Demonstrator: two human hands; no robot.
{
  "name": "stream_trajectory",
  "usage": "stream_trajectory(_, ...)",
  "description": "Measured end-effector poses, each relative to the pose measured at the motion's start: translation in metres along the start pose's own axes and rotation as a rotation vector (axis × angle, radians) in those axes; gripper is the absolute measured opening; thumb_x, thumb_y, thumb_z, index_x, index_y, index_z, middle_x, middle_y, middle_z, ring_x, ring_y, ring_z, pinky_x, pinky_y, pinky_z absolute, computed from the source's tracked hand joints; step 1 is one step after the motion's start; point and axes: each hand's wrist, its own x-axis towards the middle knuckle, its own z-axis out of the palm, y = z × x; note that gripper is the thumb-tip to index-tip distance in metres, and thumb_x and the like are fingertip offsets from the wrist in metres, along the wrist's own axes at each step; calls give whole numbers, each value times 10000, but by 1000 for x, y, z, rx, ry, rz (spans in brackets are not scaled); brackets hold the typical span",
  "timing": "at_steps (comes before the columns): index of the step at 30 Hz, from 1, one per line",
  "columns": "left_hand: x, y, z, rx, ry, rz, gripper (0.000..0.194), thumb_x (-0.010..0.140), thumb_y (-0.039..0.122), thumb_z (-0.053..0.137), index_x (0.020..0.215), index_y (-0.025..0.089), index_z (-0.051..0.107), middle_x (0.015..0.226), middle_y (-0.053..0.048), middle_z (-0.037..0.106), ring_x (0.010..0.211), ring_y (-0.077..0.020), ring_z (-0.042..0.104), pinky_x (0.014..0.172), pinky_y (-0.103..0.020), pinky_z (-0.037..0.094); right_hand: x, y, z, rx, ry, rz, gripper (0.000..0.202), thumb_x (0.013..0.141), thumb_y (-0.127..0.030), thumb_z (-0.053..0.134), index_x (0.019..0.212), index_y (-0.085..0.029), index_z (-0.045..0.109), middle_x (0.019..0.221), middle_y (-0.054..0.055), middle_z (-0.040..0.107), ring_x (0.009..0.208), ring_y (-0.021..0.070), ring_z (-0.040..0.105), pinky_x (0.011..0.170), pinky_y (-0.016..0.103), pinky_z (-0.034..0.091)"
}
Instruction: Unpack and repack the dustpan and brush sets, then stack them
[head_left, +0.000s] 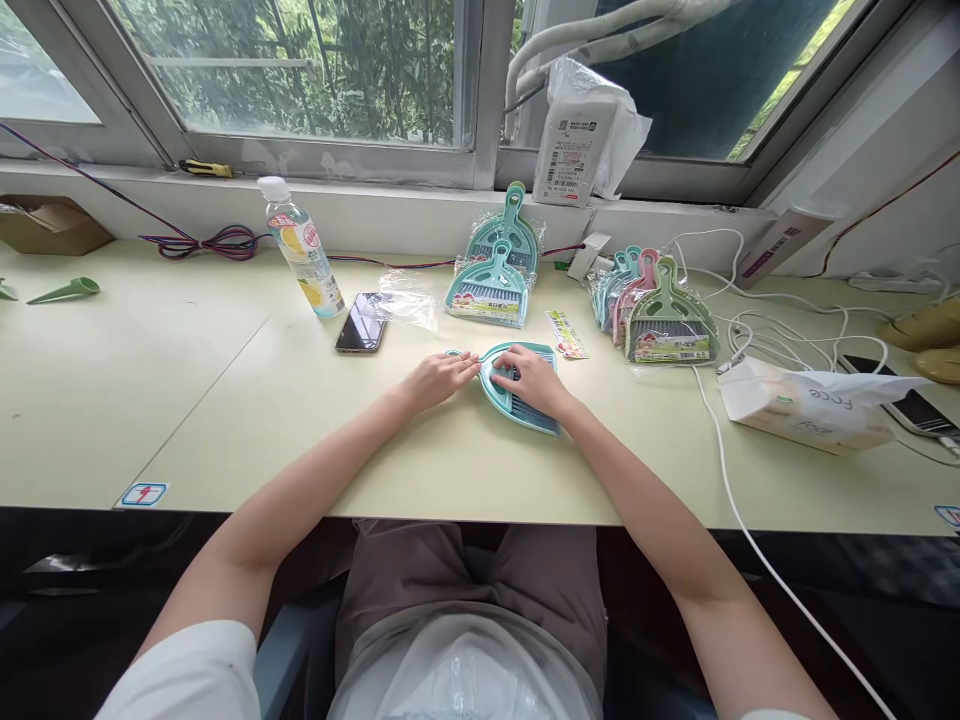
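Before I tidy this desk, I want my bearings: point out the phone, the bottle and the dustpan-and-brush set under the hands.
Phone (361,323): head view, on its screen.
Bottle (306,255): head view, on its label.
Dustpan-and-brush set (527,410): head view, on the brush's bristles.

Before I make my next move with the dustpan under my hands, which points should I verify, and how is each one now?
1. Left hand at the handle: ok.
2. Right hand on the brush in the teal dustpan: ok.
3. Brush fully seated: cannot tell, the right hand covers part.
4. Loose clear wrapper apart from the dustpan: ok, near the phone.
5. Bottle upright and capped: ok.
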Motion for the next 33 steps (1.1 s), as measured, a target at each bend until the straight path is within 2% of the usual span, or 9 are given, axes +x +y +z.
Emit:
stream_trajectory(8,-2,-2,2,-46,12,-9,311,881,38,394,1069,138,621,1170,-95,662,1029,-168,659,763,-259,543,-1,-3,3,-18,10,-1,129,832,-315,574,853,-200,628,855,36,580,817,180,551,719,296,406)
stream_trajectory(14,-2,-2,2,-130,121,-58,311,909,91,383,1088,185,620,1157,-59,672,1078,-163,630,1005,-341,456,0,-5,-3,13,48,41,136,799,-339,609,827,-213,649,839,20,617,771,163,567,662,275,387)
stream_trajectory(17,1,4,-4,-197,252,-185,323,905,121,398,1137,233,592,1243,-49,618,1208,-181,539,1095,-401,363,1,-8,-9,60,115,74,153,778,-363,629,821,-222,668,829,9,633,709,146,564,626,266,380)
stream_trajectory(20,7,11,-13,-322,475,-423,359,897,238,460,1256,234,475,1375,-103,483,1315,-230,412,1114,-482,301,1,-12,-11,110,216,100,157,766,-357,631,813,-211,665,821,15,634,679,140,559,628,267,400)
stream_trajectory(23,16,17,-18,-676,602,-701,527,894,404,465,1360,223,296,1406,-151,410,1318,-250,396,1050,-480,372,1,-17,-9,128,295,110,134,769,-329,619,793,-202,655,799,19,619,677,144,558,641,272,418)
stream_trajectory(25,21,23,-15,-1052,440,-798,548,911,476,390,1377,224,248,1350,-151,472,1248,-250,483,961,-450,458,1,-19,-6,138,334,119,133,772,-320,614,794,-196,656,780,20,606,666,146,554,656,279,432)
stream_trajectory(28,26,32,-3,-1412,78,-744,521,914,449,385,1352,183,294,1271,-154,556,1143,-243,576,859,-399,525,1,-22,-2,192,320,116,162,803,-314,579,844,-184,666,804,31,609,625,137,546,677,293,461)
stream_trajectory(30,26,35,6,-1370,37,-695,532,890,346,455,1357,155,285,1298,-166,543,1158,-230,567,859,-369,531,0,-25,0,252,287,87,213,851,-295,511,957,-185,659,885,49,622,652,141,566,685,301,480)
stream_trajectory(33,22,36,13,-1097,21,-568,495,892,222,416,1364,135,293,1275,-158,565,1132,-194,583,836,-336,547,-4,-37,2,251,277,-62,278,898,-244,430,1107,-219,612,1049,73,613,852,181,597,790,347,487)
